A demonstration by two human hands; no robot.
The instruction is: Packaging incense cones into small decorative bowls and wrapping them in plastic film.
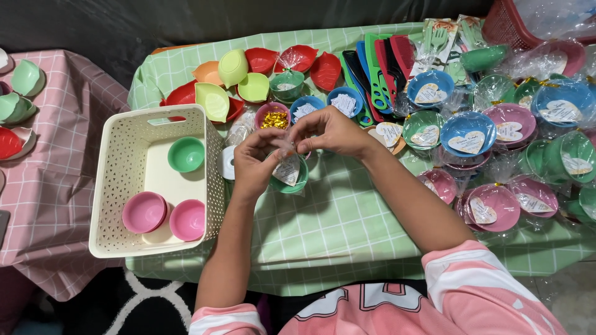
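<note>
While a green checked tablecloth (347, 217) spreads under everything, a cream perforated basket (118, 186) sits at its left edge holding pink and green bowls. Just beside it, the left hand (256, 164) and right hand (332, 131) pinch clear wrap gathered above a small green bowl (292, 180).

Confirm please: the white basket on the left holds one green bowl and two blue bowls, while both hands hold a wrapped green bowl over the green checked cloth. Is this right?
Not quite. In the head view the white basket holds one green bowl and two pink bowls, not blue ones. The rest is right: the left hand and right hand hold a wrapped green bowl over the green checked cloth.
</note>
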